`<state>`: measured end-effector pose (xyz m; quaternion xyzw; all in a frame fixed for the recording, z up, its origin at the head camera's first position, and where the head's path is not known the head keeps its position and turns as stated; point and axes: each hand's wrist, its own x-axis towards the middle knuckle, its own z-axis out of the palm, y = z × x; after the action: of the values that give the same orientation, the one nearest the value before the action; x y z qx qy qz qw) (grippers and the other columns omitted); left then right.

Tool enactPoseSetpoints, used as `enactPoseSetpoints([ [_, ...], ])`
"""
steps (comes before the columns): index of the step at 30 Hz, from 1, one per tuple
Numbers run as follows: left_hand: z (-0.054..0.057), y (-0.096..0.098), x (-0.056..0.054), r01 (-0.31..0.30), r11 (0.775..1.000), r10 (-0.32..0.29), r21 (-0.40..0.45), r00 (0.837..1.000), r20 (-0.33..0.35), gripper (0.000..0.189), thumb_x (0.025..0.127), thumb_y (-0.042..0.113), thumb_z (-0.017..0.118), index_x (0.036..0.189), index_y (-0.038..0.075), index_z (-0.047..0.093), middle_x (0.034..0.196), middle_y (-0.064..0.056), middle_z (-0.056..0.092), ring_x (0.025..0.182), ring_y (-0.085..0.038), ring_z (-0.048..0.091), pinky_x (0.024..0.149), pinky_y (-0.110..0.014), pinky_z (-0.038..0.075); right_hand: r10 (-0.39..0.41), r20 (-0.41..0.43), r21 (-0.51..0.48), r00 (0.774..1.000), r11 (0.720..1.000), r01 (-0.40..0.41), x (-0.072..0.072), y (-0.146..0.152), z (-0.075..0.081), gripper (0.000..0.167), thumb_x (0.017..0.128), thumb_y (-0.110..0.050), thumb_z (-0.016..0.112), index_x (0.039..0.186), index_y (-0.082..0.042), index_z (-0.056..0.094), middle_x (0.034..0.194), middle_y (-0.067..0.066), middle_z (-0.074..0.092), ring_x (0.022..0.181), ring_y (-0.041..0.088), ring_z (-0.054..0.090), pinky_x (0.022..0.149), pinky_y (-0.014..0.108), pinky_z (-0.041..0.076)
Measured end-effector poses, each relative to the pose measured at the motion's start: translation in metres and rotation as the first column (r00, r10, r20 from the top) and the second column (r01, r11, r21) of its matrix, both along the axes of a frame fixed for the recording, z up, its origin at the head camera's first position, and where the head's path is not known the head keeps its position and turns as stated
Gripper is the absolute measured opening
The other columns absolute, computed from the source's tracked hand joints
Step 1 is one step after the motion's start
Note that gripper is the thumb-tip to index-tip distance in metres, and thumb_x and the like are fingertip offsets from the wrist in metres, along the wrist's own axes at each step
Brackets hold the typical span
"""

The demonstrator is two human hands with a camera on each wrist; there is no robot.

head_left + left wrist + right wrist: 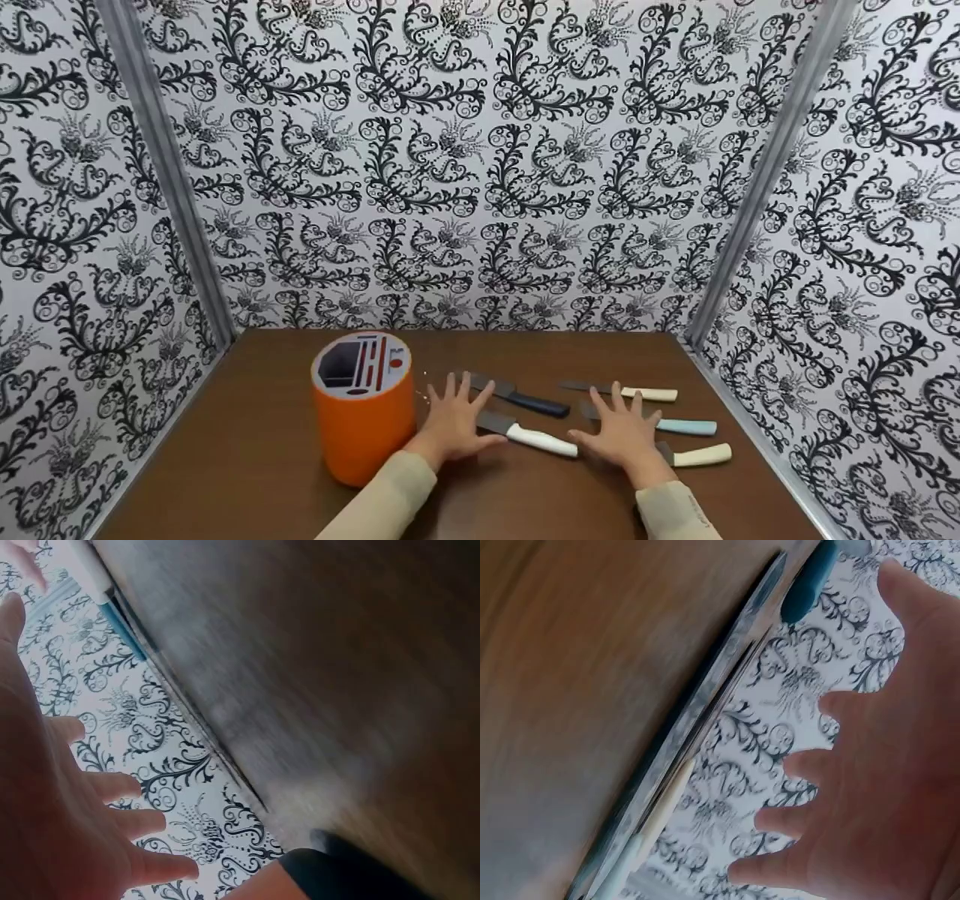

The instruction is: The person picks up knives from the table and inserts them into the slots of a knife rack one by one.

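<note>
While left grip [454,424] and right grip [621,433] spread wide near knives [543,440] | orange holder [366,435] upright | inside hard to see

Brown tabletop [240,442], faintly grained; spreads across the near part of the scene and runs back to the far wall [472,187]. White there, with black curling scrolls and dotted flower heads; repeats in rows all the way up. Same print on the left wall [75,262] and the right wall [877,262]; flanks the tabletop on either side. At the far left corner, a grey ribbed left post [169,171]; at the far right corner, a similar right post [769,172]. Along the right edge, pale trim [763,444]; slants toward the near right.
</note>
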<state>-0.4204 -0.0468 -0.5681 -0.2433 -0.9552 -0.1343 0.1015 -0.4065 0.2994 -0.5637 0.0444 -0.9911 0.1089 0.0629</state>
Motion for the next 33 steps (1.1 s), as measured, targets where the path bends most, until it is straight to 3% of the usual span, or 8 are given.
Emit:
enactPoseSetpoints([
  [9, 0.012, -0.002, 0.018, -0.009, 1.0, 0.008, -0.017, 0.999, -0.044, 0.096, 0.09, 0.076, 0.066, 0.168, 0.032, 0.032, 0.173, -0.027, 0.027, 0.157, -0.058, 0.025, 0.113, -0.088, 0.025, -0.117, 0.079, -0.048, 0.99, 0.991, 0.121, 0.01, -0.023, 0.014, 0.098, 0.091, -0.071, 0.068, 0.168, -0.02, 0.034, 0.174, 0.032, 0.015, 0.151, 0.073, 0.011, 0.102, 0.097, 0.016],
  [16, 0.028, 0.015, 0.043, 0.019, 0.999, -0.025, -0.04, 0.989, -0.149, 0.089, 0.091, 0.073, 0.067, 0.165, 0.033, 0.039, 0.164, -0.02, 0.047, 0.154, -0.049, 0.039, 0.117, -0.08, 0.031, -0.103, -0.014, -0.1, 0.995, 0.99, 0.101, 0.018, -0.054, 0.034, 0.091, 0.094, -0.059, 0.072, 0.167, -0.018, 0.037, 0.171, 0.032, 0.025, 0.153, 0.067, 0.019, 0.109, 0.092, 0.019],
  [20, 0.043, 0.016, 0.064, 0.046, 0.998, -0.036, 0.039, 0.971, -0.237, 0.08, 0.091, 0.062, 0.073, 0.16, 0.029, 0.049, 0.152, -0.015, 0.06, 0.147, -0.043, 0.05, 0.116, -0.074, 0.038, -0.077, -0.062, -0.122, 0.995, 0.99, 0.069, 0.025, -0.069, 0.036, 0.088, 0.094, -0.051, 0.077, 0.166, -0.017, 0.039, 0.169, 0.03, 0.032, 0.153, 0.063, 0.027, 0.111, 0.089, 0.024],
  [22, 0.049, 0.015, 0.073, 0.052, 0.995, -0.021, 0.089, 0.949, -0.316, 0.075, 0.089, 0.054, 0.078, 0.154, 0.025, 0.056, 0.144, -0.013, 0.066, 0.141, -0.041, 0.056, 0.113, -0.071, 0.044, -0.065, -0.089, -0.131, 0.994, 0.99, 0.053, 0.027, -0.074, 0.035, 0.089, 0.093, -0.048, 0.079, 0.166, -0.017, 0.038, 0.167, 0.03, 0.036, 0.151, 0.061, 0.032, 0.112, 0.086, 0.026],
  [25, 0.054, 0.011, 0.087, 0.052, 0.986, 0.026, 0.158, 0.891, -0.453, 0.068, 0.084, 0.045, 0.085, 0.144, 0.019, 0.064, 0.131, -0.012, 0.071, 0.131, -0.038, 0.063, 0.107, -0.065, 0.052, -0.055, -0.126, -0.152, 0.991, 0.988, 0.035, 0.028, -0.077, 0.033, 0.09, 0.093, -0.045, 0.08, 0.166, -0.017, 0.037, 0.164, 0.03, 0.041, 0.149, 0.06, 0.037, 0.113, 0.084, 0.029],
  [27, 0.055, 0.008, 0.094, 0.042, 0.979, 0.078, 0.199, 0.827, -0.557, 0.065, 0.079, 0.04, 0.089, 0.135, 0.016, 0.069, 0.124, -0.011, 0.073, 0.123, -0.037, 0.067, 0.102, -0.058, 0.057, -0.046, -0.136, -0.156, 0.99, 0.988, 0.025, 0.027, -0.076, 0.032, 0.09, 0.093, -0.044, 0.08, 0.167, -0.016, 0.036, 0.161, 0.03, 0.044, 0.146, 0.06, 0.04, 0.113, 0.082, 0.032],
  [29, 0.057, 0.002, 0.101, 0.03, 0.972, 0.135, 0.232, 0.738, -0.661, 0.063, 0.073, 0.038, 0.092, 0.127, 0.012, 0.072, 0.119, -0.012, 0.074, 0.116, -0.035, 0.071, 0.096, -0.051, 0.061, -0.043, -0.143, -0.166, 0.989, 0.986, 0.019, 0.026, -0.078, 0.03, 0.091, 0.092, -0.042, 0.081, 0.167, -0.016, 0.035, 0.159, 0.03, 0.047, 0.144, 0.058, 0.043, 0.113, 0.081, 0.034],
  [33, 0.069, -0.015, 0.11, 0.054, 0.953, 0.225, 0.298, 0.531, -0.817, 0.053, 0.071, 0.034, 0.086, 0.115, 0.007, 0.075, 0.114, -0.015, 0.075, 0.104, -0.034, 0.074, 0.085, -0.045, 0.064, -0.031, -0.153, -0.185, 0.988, 0.983, 0.002, 0.025, -0.083, 0.028, 0.093, 0.092, -0.039, 0.082, 0.167, -0.014, 0.034, 0.155, 0.03, 0.051, 0.14, 0.056, 0.049, 0.113, 0.076, 0.039],
])
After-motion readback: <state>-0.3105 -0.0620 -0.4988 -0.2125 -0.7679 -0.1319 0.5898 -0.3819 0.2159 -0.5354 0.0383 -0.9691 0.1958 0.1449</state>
